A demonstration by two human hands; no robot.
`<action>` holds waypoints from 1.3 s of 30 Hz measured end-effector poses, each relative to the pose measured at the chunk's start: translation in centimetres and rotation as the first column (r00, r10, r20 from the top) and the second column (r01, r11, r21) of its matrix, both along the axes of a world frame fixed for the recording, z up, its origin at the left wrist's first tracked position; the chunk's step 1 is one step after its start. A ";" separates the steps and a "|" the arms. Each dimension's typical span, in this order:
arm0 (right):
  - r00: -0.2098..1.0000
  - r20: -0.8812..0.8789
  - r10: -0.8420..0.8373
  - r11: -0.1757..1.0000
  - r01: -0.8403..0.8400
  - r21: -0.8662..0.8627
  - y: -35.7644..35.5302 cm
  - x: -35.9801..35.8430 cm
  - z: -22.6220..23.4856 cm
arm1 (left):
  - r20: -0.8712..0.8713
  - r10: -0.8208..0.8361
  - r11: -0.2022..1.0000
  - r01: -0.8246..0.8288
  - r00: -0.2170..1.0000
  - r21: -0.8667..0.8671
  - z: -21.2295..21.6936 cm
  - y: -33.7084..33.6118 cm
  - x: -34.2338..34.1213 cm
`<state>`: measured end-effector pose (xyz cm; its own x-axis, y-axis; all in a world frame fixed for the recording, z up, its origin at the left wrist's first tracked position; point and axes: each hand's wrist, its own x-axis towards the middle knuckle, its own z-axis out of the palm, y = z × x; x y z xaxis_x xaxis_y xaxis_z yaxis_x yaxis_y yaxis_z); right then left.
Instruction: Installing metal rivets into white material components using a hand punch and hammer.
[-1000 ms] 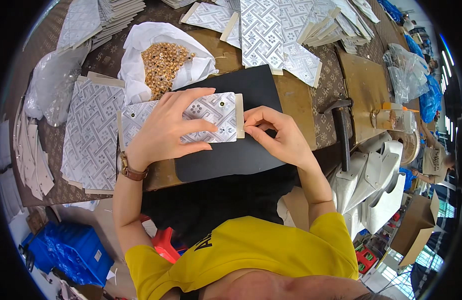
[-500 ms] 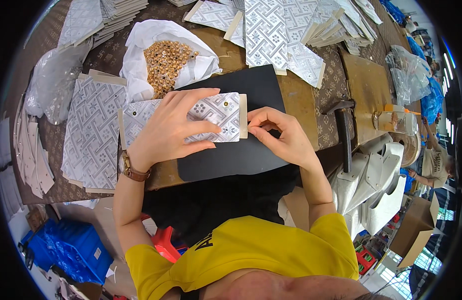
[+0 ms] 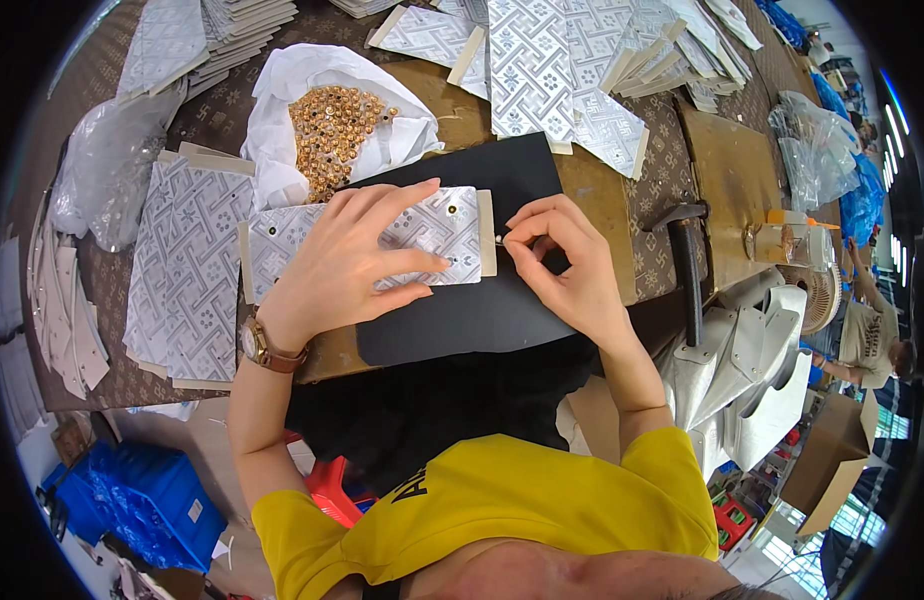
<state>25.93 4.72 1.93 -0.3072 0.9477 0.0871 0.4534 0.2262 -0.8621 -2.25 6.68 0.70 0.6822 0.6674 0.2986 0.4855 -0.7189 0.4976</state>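
My left hand [image 3: 357, 250] lies spread over a grey-and-white patterned panel [image 3: 410, 232], holding it down on a black mat [image 3: 452, 330]. The panel has beige end strips, and small gold fittings show near its ends. Just off the panel's right end, my right hand [image 3: 567, 255] is closed in a pinch. A tiny shiny metal stud [image 3: 499, 240] shows at its fingertips, too small to make out fully. Beyond the panel, a white bag [image 3: 272, 110] lies open around a heap of small gold studs [image 3: 334, 130].
A stack of patterned panels [image 3: 187, 270] lies to the left, with more panels [image 3: 532, 70] at the back. A hammer [image 3: 685, 270] rests right of the mat, near a clear jar [image 3: 782, 243]. Clear plastic bags [image 3: 112, 170] sit at the far left.
My right hand has lifted slightly upward and away from the panel's end strip, and a shiny bit now shows at its fingertips. My left hand and the panel have barely shifted.
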 end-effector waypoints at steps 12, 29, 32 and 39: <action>0.930 0.269 0.249 0.811 -0.352 0.468 1.3 -1.8 -1.9 | -0.009 -0.008 1.000 0.008 1.000 0.024 -0.4 -0.1 0.2; 0.788 0.370 -0.491 0.812 0.261 0.523 -1.8 8.8 0.2 | 0.003 -0.015 1.000 0.015 1.000 -0.002 -0.7 -0.2 -0.2; 0.463 0.547 -0.697 0.709 0.335 0.620 -2.8 13.1 -1.7 | 0.008 -0.022 1.000 0.022 1.000 0.000 -0.7 0.1 0.1; 0.239 0.632 -0.738 0.666 0.414 0.621 -2.0 14.7 -3.1 | 0.026 -0.011 1.000 0.010 1.000 0.017 -0.6 0.1 0.1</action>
<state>40.62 2.67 -1.19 0.2421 0.8673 0.4349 0.9593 -0.2813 0.0268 -2.18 6.79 0.08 0.6811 0.6550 0.3273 0.4647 -0.7321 0.4980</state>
